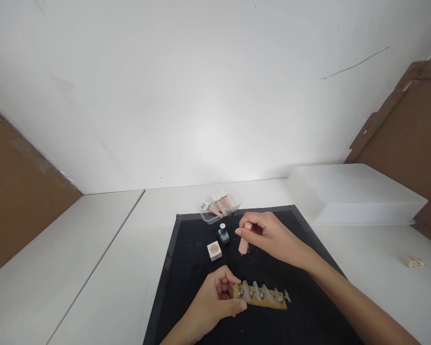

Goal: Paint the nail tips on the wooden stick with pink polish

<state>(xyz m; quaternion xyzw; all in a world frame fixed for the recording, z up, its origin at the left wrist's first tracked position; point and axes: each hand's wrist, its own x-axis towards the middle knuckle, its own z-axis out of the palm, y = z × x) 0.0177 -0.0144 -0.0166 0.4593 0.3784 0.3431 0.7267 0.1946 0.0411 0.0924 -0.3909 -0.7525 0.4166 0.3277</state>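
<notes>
Nail tips [257, 292] line a board [262, 303] gripped by the left hand [212, 296] over the black mat [185, 278], one pinkish, the rest clearer, so most work seems undone, while the right hand [266, 234] grasps a pink tube [243, 246].

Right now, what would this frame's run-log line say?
left hand: holds tan strip by one end | right hand: holds pink cylinder over black mat | nearby: white block, teal bottle, clear tray
</notes>
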